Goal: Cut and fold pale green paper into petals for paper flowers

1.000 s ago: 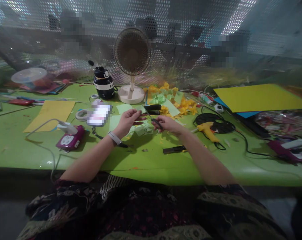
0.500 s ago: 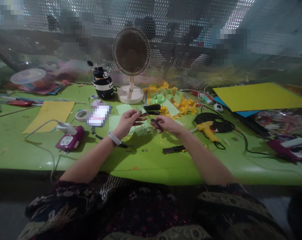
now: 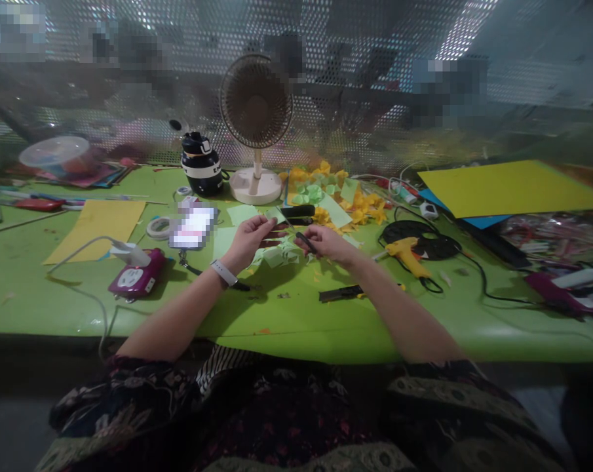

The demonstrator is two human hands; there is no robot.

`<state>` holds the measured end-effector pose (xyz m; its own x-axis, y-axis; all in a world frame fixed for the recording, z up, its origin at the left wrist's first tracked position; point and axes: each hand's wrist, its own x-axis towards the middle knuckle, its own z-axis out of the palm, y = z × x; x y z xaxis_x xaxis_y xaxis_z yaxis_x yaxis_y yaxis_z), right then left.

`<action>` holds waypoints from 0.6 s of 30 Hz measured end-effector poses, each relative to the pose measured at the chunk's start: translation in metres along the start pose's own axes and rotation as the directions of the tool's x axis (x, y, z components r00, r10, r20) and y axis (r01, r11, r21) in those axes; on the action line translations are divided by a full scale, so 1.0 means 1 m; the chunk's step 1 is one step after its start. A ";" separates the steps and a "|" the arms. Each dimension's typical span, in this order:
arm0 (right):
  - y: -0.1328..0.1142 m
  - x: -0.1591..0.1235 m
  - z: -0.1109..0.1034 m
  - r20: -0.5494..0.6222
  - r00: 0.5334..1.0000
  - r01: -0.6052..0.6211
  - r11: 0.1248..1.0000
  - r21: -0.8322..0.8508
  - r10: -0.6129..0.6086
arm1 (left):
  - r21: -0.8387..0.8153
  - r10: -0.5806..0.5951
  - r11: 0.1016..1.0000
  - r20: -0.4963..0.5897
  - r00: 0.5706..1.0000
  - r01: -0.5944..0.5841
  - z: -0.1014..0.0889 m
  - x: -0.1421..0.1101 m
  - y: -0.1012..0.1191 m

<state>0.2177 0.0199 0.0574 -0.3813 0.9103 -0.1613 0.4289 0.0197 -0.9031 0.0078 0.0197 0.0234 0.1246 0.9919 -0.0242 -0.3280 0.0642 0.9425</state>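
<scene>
My left hand [image 3: 253, 236] is closed in a pinch on a small piece of light green paper [image 3: 276, 214]. In my right hand [image 3: 326, 243] is a pair of scissors [image 3: 305, 242] with dark handles, its blades pointing toward the paper at my left fingertips. Whether the blades touch the paper I cannot tell. Below both hands lie light green paper cuttings [image 3: 275, 255]. Just behind the fingers is a black stapler-like object [image 3: 299, 212], partly covered. Orange-yellow paper flowers [image 3: 369, 208] and light green paper cups [image 3: 313, 193] are heaped farther back.
A white fan [image 3: 257, 187] and a dark bottle [image 3: 202, 170] stand at the back. Left are a lit phone [image 3: 194, 227], a tape roll [image 3: 159, 227] and a purple power strip [image 3: 139, 274]. A box cutter [image 3: 340, 293] and a yellow glue gun [image 3: 407, 257] lie to the right.
Hardly anything differs. The view has shifted very slightly; both hands keep their hold on the paper and the scissors.
</scene>
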 end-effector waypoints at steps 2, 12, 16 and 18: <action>0.000 0.000 0.000 -0.003 1.000 0.007 1.000 -0.003 -0.007 | -0.009 -0.001 1.000 0.002 1.000 0.001 0.000 0.000 0.000; -0.003 -0.002 0.000 -0.029 1.000 -0.004 0.999 -0.036 0.003 | 0.027 -0.015 1.000 -0.023 1.000 0.016 0.002 -0.001 0.004; -0.006 -0.004 0.001 -0.038 0.999 -0.018 0.999 -0.043 0.016 | 0.011 -0.008 1.000 -0.030 1.000 0.009 0.002 0.000 0.003; -0.007 -0.004 0.001 -0.041 0.999 -0.013 0.999 -0.042 0.011 | -0.001 -0.001 1.000 -0.028 1.000 0.001 0.001 0.001 0.003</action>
<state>0.2154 0.0156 0.0640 -0.3426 0.9267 -0.1546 0.4678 0.0255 -0.8835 0.0081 0.0206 0.0261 0.0990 0.9945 -0.0347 -0.3286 0.0656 0.9422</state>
